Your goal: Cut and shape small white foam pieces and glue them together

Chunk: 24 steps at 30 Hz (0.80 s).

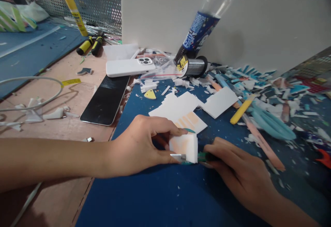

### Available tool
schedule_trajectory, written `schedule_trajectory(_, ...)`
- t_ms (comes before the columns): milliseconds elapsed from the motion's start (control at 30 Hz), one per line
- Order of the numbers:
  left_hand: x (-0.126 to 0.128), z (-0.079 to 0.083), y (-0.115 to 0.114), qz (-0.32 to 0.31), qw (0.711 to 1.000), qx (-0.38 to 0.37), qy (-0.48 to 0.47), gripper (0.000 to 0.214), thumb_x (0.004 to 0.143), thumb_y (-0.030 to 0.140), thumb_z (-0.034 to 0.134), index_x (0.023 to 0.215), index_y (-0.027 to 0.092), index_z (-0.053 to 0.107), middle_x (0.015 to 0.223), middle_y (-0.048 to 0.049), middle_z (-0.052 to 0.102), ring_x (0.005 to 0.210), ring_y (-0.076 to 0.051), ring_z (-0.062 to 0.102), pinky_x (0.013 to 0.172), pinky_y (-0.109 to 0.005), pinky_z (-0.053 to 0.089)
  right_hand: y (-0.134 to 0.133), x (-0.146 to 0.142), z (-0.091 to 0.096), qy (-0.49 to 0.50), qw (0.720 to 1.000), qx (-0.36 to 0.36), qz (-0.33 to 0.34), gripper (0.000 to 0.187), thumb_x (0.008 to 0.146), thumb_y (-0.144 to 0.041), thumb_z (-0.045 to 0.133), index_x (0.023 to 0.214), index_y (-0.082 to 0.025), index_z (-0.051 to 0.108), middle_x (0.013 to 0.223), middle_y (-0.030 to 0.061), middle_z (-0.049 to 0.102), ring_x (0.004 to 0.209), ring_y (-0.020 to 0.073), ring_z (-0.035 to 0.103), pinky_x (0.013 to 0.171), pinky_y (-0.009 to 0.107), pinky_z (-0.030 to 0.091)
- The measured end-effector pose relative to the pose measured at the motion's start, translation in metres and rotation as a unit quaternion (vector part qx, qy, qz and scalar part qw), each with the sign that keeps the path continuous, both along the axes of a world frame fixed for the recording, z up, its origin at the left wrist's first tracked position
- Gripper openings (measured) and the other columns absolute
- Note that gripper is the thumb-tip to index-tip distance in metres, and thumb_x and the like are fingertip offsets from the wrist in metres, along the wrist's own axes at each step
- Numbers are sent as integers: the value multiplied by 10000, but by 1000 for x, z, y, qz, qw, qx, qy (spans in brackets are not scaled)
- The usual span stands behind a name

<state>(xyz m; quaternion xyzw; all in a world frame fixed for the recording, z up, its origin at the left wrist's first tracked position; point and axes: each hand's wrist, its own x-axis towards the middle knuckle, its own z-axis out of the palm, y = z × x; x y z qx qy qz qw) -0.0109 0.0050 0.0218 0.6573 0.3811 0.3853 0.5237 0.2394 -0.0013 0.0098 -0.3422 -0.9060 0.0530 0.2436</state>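
Note:
My left hand (141,144) pinches a small white foam block (186,145) and holds it down on the blue cutting mat (155,199). My right hand (239,172) grips a green-handled craft knife (200,157). Its metal blade runs along the block's lower edge toward my left thumb. Just behind the block lie larger white foam board pieces (181,108) with pale orange marks, and another white piece (219,101) to their right.
A black phone (106,101) and a white phone (128,66) lie left of the mat. A bottle (199,34), a wire spool (193,66), a yellow marker (241,110), light blue scissors (274,123) and several scraps crowd the right. A white board (258,13) stands behind.

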Motion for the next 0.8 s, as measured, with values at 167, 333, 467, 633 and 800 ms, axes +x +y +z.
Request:
schedule_trajectory(167,1,0,1,-8,1000,-15,-21,277,669,160,800,922,75,729,832,-60,714,675,-109,644,642,-145,558,0,-2,0,3,1000,-8,4,179,962,-178,398,1062,-241,532,729,26,630,640,176,631,511,257,462)
schedule_trajectory(333,0,1,0,-21,1000,-16,-18,258,680,151,793,912,66,720,838,-74,707,702,-131,662,641,-161,567,-1,-1,1,-5,1000,-21,10,157,968,-183,388,1051,-224,516,731,20,610,643,160,611,528,240,456)
schedule_trajectory(467,-1,-1,0,-21,1000,21,5,278,714,168,775,962,57,717,861,-99,721,711,-156,684,648,-188,574,-2,0,1,-4,1000,-27,16,150,972,-181,385,1051,-218,507,746,20,598,668,153,604,556,235,455)
schedule_trajectory(633,-1,-2,-1,-24,999,33,8,315,720,188,776,993,42,720,891,-120,743,724,-172,706,665,-194,580,-2,0,1,3,999,-49,12,142,973,-179,398,1049,-209,515,749,14,579,625,125,582,532,220,427)
schedule_trajectory(800,0,3,0,-29,999,-35,-17,291,716,183,770,973,51,730,930,-105,756,776,-185,719,708,-201,594,-1,-2,3,16,998,-58,10,124,986,-225,396,1001,-226,519,712,4,573,555,114,566,500,215,414)
